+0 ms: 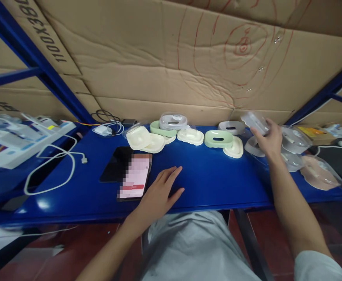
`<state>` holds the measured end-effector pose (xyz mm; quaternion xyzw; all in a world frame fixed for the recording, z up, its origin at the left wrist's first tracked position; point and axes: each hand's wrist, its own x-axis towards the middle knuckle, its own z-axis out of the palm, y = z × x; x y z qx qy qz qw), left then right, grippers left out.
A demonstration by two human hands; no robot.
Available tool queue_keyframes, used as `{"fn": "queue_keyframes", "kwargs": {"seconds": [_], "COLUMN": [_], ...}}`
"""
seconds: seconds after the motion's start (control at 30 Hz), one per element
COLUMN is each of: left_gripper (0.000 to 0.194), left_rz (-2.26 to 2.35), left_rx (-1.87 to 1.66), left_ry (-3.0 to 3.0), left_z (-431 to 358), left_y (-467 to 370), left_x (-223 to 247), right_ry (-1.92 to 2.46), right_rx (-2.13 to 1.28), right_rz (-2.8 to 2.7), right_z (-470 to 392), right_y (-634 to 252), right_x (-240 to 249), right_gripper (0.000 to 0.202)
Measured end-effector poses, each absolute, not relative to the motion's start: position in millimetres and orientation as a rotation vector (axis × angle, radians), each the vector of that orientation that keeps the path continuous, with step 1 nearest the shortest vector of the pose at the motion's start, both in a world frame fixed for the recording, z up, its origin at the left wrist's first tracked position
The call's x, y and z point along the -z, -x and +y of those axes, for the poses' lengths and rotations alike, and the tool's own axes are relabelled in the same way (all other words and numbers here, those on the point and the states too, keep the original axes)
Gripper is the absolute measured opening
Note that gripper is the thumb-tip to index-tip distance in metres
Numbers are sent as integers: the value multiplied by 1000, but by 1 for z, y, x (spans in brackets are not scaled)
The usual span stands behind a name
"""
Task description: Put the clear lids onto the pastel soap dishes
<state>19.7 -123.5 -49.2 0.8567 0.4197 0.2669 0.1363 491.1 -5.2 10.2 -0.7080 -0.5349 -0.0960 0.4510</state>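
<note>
My left hand point(162, 190) rests on the blue table point(206, 175) with its fingers apart and nothing in them, just right of a phone point(136, 175) with a lit screen. At the back right, my right hand point(269, 136) grips a clear plastic case point(255, 121) and holds it tilted above the table. Beneath and beside that hand is a grey oval dish point(253, 146). A green oval dish point(218, 139) lies in the middle, partly over a cream piece point(234, 147). Further left sit another cream piece point(190, 136) and a grey dish point(173, 121) in clear plastic.
Clear cases point(296, 139) and a pink dish point(319, 171) lie at the right. A dark tablet-like slab point(115, 166) is left of the phone. Power strips point(30, 144) with white cables fill the left side. Cardboard point(130, 50) stands behind, between blue frame posts.
</note>
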Motion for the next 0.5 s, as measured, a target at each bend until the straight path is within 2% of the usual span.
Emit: {"fn": "queue_keyframes", "kwargs": {"seconds": [0.13,0.33,0.5], "left_gripper": [57,52,46], "left_rz": [1207,1221,1210], "left_rx": [-754,-734,-740], "left_ry": [-2519,-2557,-2577], "left_z": [-123,-123,-123], "left_y": [-20,-19,-19], "left_x": [49,51,51], "right_ry": [1831,1436,1433], "right_rx": [89,-235,-140], "right_rz": [-1195,-1151,-1021], "right_z": [4,11,12], "right_y": [-496,-472,-489], "right_x": [5,5,4], "right_gripper": [72,69,78]}}
